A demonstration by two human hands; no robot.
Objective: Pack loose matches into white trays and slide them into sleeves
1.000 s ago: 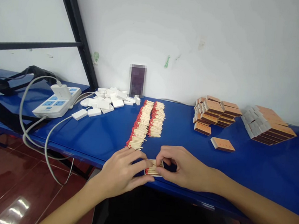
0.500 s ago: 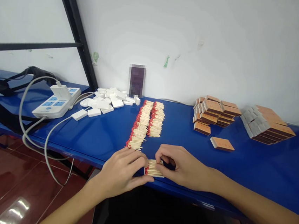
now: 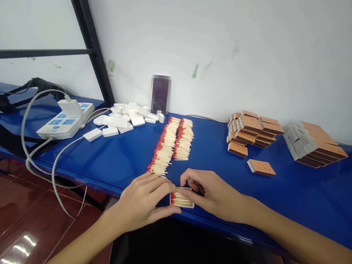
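A white matchbox tray (image 3: 192, 205) filled with red-tipped matches (image 3: 180, 199) lies near the front edge of the blue table. My left hand (image 3: 147, 202) grips the tray's left end, thumb at the near side and fingers at the far side. Over the tray's right part, my right hand (image 3: 209, 193) has thumb and forefinger bent close together, the thumb touching the matches. Whatever may be between those fingertips is hidden. Just beyond the tray lie two rows of loose matches, a longer left row (image 3: 164, 145) and a shorter right row (image 3: 184, 140).
White empty-looking trays (image 3: 119, 122) are heaped at back left, beside a power strip (image 3: 66, 121) with cables. Orange matchbox sleeves (image 3: 251, 129) are piled at back right, with one single matchbox (image 3: 261, 167) before them and another stack (image 3: 318, 145) further right.
My right hand has shifted slightly left and away from me, uncovering more of the tray's right end. My left hand keeps its grip on the tray.
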